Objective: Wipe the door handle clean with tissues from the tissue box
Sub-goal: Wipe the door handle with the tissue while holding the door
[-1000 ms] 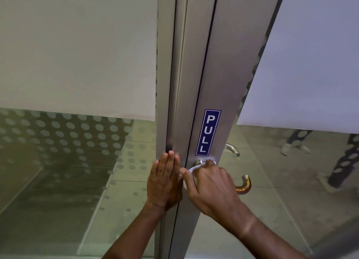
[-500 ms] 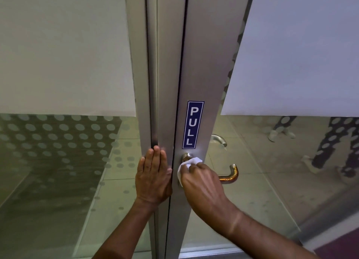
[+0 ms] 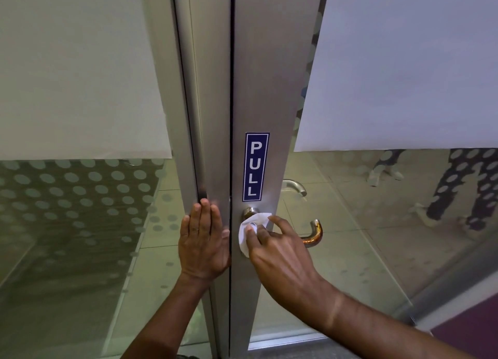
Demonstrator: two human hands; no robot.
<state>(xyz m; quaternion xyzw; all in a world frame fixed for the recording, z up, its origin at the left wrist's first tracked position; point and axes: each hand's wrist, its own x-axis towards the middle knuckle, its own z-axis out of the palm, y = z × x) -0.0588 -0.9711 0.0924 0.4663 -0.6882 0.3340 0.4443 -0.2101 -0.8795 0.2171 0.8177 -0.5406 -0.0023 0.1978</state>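
A metal lever door handle (image 3: 314,233) sticks out to the right from the silver door stile, under a blue PULL sign (image 3: 255,166). My right hand (image 3: 280,253) presses a white tissue (image 3: 251,229) against the handle's base near the round rose; its fingers cover most of the lever, and only the curved end shows. My left hand (image 3: 202,240) lies flat, fingers together, on the neighbouring door frame (image 3: 207,116) left of the gap. No tissue box is in view.
Glass panels with frosted film and dot pattern flank the frame. A second lever handle (image 3: 295,186) shows on the far side of the glass. Behind the right pane stand a person's legs (image 3: 463,189) in dotted trousers. Tiled floor lies beyond.
The camera view has shifted, so door and hands sit further left and lower. My right hand has slid along the handle's base, with more tissue showing. My left hand stays flat on the frame.
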